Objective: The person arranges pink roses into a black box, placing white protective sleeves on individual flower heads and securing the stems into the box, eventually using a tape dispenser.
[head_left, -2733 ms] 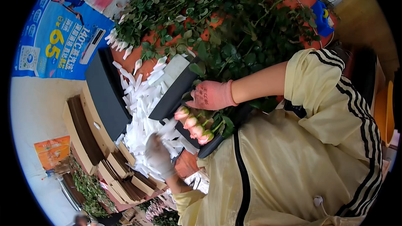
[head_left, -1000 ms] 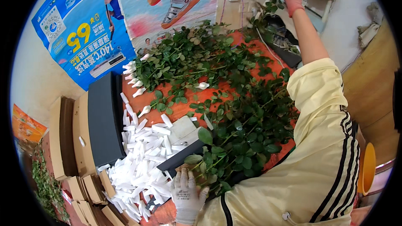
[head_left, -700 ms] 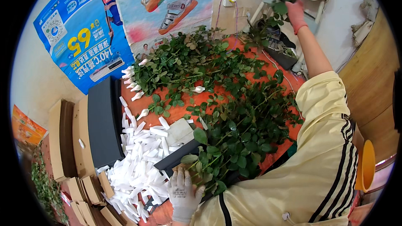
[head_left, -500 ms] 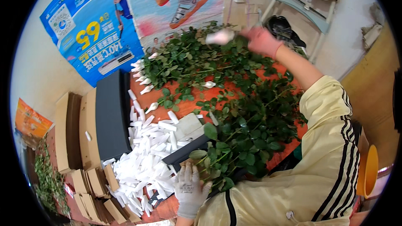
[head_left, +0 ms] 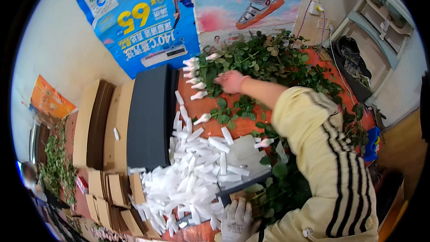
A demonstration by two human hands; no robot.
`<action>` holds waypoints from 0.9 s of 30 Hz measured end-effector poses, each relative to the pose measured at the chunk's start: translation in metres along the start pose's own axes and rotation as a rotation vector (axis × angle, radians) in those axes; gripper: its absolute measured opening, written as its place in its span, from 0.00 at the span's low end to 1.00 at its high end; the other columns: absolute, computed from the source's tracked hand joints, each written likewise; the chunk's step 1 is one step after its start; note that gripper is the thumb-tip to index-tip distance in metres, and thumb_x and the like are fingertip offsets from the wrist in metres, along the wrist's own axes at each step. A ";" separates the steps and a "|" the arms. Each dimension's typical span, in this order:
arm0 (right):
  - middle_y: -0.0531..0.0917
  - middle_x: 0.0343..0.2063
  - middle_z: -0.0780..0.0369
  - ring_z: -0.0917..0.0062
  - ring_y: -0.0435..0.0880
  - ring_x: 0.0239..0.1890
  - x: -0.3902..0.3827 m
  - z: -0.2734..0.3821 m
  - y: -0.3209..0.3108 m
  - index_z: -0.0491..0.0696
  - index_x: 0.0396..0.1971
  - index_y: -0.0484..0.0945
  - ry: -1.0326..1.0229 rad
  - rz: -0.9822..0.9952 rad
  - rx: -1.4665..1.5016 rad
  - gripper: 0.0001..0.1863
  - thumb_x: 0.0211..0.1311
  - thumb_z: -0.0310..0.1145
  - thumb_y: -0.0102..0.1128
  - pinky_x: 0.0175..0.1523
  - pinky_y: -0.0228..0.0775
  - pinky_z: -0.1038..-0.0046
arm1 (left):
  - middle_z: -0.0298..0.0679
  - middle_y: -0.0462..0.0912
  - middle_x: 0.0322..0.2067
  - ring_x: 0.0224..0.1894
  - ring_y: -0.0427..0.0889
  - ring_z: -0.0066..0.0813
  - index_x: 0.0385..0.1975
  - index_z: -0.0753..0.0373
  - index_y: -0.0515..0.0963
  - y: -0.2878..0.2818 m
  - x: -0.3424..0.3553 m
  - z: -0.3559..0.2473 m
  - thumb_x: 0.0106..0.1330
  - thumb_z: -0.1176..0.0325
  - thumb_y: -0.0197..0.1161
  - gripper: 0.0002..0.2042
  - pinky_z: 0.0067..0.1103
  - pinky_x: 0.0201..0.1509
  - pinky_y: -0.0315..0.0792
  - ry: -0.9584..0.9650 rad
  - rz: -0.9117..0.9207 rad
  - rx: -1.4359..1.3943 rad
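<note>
My left hand (head_left: 236, 219), in a white glove, rests low in the view beside a dark bar (head_left: 244, 184), its fingers stretched out. Leafy rose stems (head_left: 284, 188) lie just to its right. My right hand (head_left: 230, 82), in a pink glove, reaches into the far leafy pile (head_left: 264, 56) with its fingers drawn together; what they hold is hidden. White-sleeved flower heads (head_left: 193, 81) line that pile's left edge. One sleeved head (head_left: 203, 118) lies nearer, on its own leafy stem. A pinkish head (head_left: 264, 142) shows beside my right sleeve.
White foam sleeves (head_left: 188, 183) form a large heap left of my left hand. Dark sheets (head_left: 152, 116) and cardboard (head_left: 94, 125) stand further left, with small cardboard pieces (head_left: 105, 197) below. A pale high chair (head_left: 376, 36) stands at the far right.
My right hand has come left and nearer, over the pile's left part; the white-sleeved rose it carried no longer shows clearly. My left hand stays by the dark bar. The view has shifted left.
</note>
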State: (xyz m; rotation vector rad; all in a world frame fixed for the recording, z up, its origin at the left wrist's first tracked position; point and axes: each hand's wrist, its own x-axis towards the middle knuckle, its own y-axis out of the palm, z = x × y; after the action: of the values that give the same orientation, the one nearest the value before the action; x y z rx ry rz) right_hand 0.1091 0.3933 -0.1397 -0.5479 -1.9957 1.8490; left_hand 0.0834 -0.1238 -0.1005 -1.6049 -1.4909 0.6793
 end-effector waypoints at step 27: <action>0.78 0.49 0.43 0.47 0.78 0.50 -0.183 -0.128 -0.359 0.48 0.61 0.66 0.743 -1.132 -0.130 0.30 0.54 0.30 0.56 0.57 0.70 0.55 | 0.59 0.65 0.63 0.63 0.63 0.62 0.61 0.70 0.66 0.000 -0.001 0.006 0.55 0.55 0.68 0.36 0.49 0.65 0.60 0.042 0.064 -0.024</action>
State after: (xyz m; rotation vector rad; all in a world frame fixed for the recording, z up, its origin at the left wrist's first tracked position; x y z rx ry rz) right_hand 0.3192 0.3848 0.2269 -0.0378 -1.3907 0.6746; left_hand 0.0783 -0.1241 -0.1032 -1.6807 -1.4278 0.6616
